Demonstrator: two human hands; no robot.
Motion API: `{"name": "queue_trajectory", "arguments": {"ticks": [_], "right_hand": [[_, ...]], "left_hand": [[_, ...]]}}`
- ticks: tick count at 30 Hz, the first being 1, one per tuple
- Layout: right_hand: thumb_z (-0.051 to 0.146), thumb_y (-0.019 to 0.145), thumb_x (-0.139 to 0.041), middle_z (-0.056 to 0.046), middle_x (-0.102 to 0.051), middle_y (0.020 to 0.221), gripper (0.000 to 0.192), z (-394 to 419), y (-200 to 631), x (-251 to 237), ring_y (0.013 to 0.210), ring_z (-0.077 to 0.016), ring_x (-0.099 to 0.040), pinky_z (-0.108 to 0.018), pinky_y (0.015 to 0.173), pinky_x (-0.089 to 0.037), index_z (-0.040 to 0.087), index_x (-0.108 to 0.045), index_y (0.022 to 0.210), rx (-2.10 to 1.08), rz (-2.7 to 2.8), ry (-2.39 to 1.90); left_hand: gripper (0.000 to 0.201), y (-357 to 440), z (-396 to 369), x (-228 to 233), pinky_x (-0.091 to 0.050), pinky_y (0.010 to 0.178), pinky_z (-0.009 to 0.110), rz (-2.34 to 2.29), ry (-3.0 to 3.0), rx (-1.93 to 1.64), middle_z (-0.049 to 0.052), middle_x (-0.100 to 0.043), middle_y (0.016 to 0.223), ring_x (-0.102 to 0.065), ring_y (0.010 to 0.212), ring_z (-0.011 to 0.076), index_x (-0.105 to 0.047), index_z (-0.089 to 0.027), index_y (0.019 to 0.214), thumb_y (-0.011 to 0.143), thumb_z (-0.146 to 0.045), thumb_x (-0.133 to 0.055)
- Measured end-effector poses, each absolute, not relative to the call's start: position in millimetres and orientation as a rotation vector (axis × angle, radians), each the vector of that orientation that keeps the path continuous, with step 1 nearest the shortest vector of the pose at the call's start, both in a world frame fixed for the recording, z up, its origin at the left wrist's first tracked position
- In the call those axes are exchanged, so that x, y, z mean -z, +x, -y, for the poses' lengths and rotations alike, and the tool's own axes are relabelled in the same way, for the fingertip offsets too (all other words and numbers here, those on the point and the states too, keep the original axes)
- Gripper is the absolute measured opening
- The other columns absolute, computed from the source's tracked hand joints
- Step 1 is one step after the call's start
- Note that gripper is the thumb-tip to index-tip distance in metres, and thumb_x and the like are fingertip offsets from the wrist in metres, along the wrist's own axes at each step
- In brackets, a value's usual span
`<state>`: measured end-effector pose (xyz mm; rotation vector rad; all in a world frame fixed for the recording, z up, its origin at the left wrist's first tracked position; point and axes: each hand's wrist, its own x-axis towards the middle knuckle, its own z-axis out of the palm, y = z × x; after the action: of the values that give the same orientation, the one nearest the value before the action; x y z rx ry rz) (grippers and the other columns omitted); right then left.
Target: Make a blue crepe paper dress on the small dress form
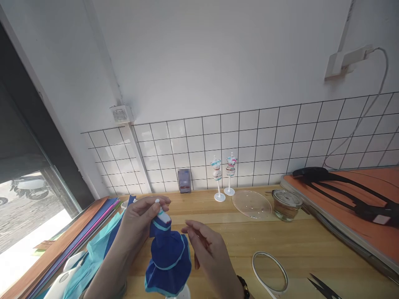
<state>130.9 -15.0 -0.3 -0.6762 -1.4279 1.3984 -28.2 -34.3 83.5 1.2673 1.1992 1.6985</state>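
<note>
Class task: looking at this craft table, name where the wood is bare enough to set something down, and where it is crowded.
Bare wood lies between the right hand and the glass jar, above the white ring. Another free strip runs along the tiles between the small box and the two mini mannequins. The left edge is crowded with coloured paper sheets.

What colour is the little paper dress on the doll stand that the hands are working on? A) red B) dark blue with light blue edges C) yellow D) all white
B: the small paper dress on the mannequin stand is dark blue with light turquoise trim, and the left hand pinches its top.
</note>
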Motion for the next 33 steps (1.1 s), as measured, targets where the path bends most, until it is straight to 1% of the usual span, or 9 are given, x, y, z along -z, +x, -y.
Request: {"name": "queue_trajectory", "arguments": {"ticks": [3,5,9,13,17,19,21,27,33], "right_hand": [[0.052,0.084,-0.052,-0.01,-0.07,0.094,0.044,13.2,134.8,-3.5,0.038,-0.0032,-0.045,-0.017,0.035,-0.036,0.019,-0.06,0.111,-1.519,1.46,-0.624],[0.052,0.084,-0.051,-0.008,-0.07,0.09,0.044,11.8,135.9,-3.3,0.035,-0.0019,-0.043,-0.016,0.033,-0.033,0.018,-0.06,0.111,-1.574,1.495,-0.61],[0.053,0.083,-0.052,-0.009,-0.07,0.09,0.045,6.2,138.6,-0.8,0.034,-0.0018,-0.041,-0.017,0.033,-0.032,0.016,-0.058,0.108,-1.547,1.434,-0.67],[0.053,0.081,-0.054,-0.009,-0.069,0.088,0.044,-0.4,147.2,-3.7,0.04,-0.005,-0.044,-0.019,0.036,-0.037,0.016,-0.059,0.105,-1.421,1.387,-0.721],[0.051,0.081,-0.056,-0.007,-0.069,0.088,0.041,-3.0,156.3,-10.5,0.068,-0.0152,-0.059,-0.025,0.057,-0.048,0.018,-0.061,0.105,-1.269,1.42,-0.781],[0.051,0.081,-0.056,-0.008,-0.069,0.094,0.041,-3.4,159.7,-13.5,0.084,-0.0201,-0.06,-0.03,0.071,-0.049,0.019,-0.062,0.106,-1.216,1.439,-0.824],[0.051,0.081,-0.056,-0.009,-0.068,0.1,0.04,-4.3,162.9,-15.7,0.093,-0.023,-0.059,-0.034,0.079,-0.048,0.02,-0.062,0.106,-1.18,1.448,-0.853],[0.051,0.08,-0.057,-0.01,-0.066,0.11,0.037,-10.4,174.0,-17.7,0.101,-0.0259,-0.058,-0.04,0.09,-0.044,0.022,-0.063,0.102,-1.111,1.429,-0.856],[0.045,0.085,-0.055,-0.008,-0.068,0.107,0.032,-12.7,181.0,-23.3,0.1,-0.0233,-0.058,-0.038,0.09,-0.044,0.024,-0.067,0.105,-1.217,1.521,-0.682]], "left_hand": [[0.016,-26.8,31.4,-82.2,-0.048,0.05,0.018,-1.219,1.194,-1.667,0.001,-0.069,0.069,-0.062,0.058,0.0117,-0.074,-0.018,0.071,0.067,-0.034,-0.076],[0.016,-26.2,29.5,-80.1,-0.048,0.05,0.017,-1.209,1.19,-1.635,-0.001,-0.069,0.066,-0.061,0.053,0.0097,-0.074,-0.019,0.075,0.068,-0.034,-0.075],[0.017,-22.9,24.6,-75.6,-0.05,0.054,0.019,-1.273,1.215,-1.618,0.0,-0.071,0.069,-0.063,0.058,0.0113,-0.072,-0.018,0.072,0.067,-0.034,-0.076],[0.022,-15.1,16.5,-74.1,-0.05,0.055,0.023,-1.369,1.215,-1.609,0.002,-0.07,0.069,-0.063,0.06,0.0138,-0.071,-0.016,0.07,0.069,-0.038,-0.073],[0.023,-3.7,8.6,-76.2,-0.049,0.06,0.025,-1.468,1.234,-1.597,0.003,-0.07,0.067,-0.062,0.064,0.0154,-0.071,-0.016,0.069,0.067,-0.039,-0.074],[0.023,2.9,6.4,-77.4,-0.049,0.063,0.027,-1.519,1.262,-1.576,0.004,-0.07,0.066,-0.062,0.066,0.0167,-0.072,-0.016,0.067,0.066,-0.038,-0.074],[0.022,9.9,5.6,-78.2,-0.048,0.063,0.028,-1.568,1.296,-1.552,0.004,-0.07,0.064,-0.062,0.065,0.0175,-0.072,-0.016,0.066,0.066,-0.037,-0.073],[0.021,33.5,10.0,-83.1,-0.046,0.056,0.026,-1.648,1.401,-1.436,0.003,-0.068,0.06,-0.062,0.061,0.0177,-0.071,-0.016,0.062,0.067,-0.037,-0.069],[0.018,51.5,13.4,-87.0,-0.046,0.058,0.026,-1.666,1.525,-1.333,0.004,-0.07,0.062,-0.064,0.064,0.0192,-0.07,-0.016,0.061,0.067,-0.033,-0.068]]}}
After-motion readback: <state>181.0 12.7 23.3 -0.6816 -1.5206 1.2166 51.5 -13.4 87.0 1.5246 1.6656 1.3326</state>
